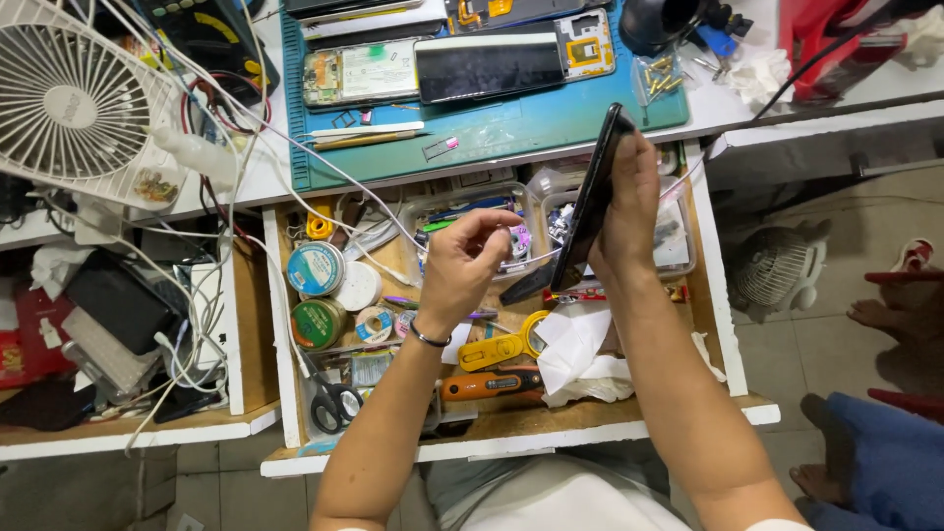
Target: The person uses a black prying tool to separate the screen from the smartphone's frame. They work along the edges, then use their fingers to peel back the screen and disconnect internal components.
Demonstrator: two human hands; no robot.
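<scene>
— Fingers of the right hand [626, 202] wrapped round a black phone [588, 202], gripped edge-on right of centre frame. Long axis?

— Steep; top tilted toward the teal mat [511, 128], lower end over the open drawer [492, 413].

— Left hand [462, 265]?

— Just left of the phone, apart from it. Thumb and forefinger pinched shut; on what, too small to tell. Right hand is the one in contact. Tape rolls [317, 267] further left.
</scene>
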